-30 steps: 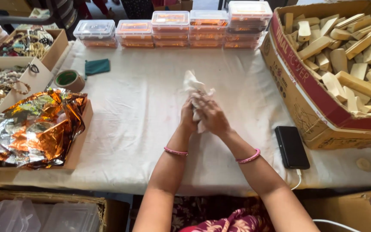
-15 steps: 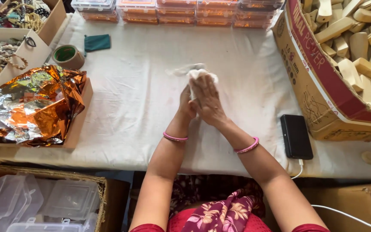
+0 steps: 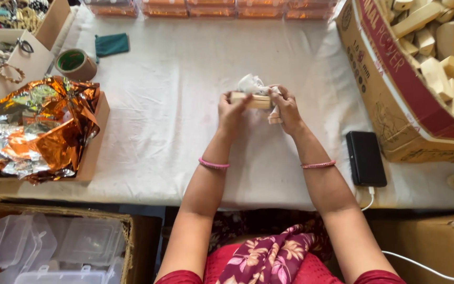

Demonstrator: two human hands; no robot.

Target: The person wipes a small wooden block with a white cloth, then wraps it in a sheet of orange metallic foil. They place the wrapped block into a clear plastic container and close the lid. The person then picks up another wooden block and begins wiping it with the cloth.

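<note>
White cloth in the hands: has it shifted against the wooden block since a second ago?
Yes. The white cloth earlier covered what both hands held; now it is bunched behind the exposed wooden block, above the black phone.

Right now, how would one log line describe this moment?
left hand: holds wooden block | right hand: holds block, white cloth | phone: beside right arm

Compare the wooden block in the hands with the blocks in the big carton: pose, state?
The wooden block is single, level, gripped at its ends by the left hand and right hand, with white cloth bunched behind it. The blocks in the carton are many, heaped at mixed angles, with no cloth among them. Both are pale bare wood.
</note>
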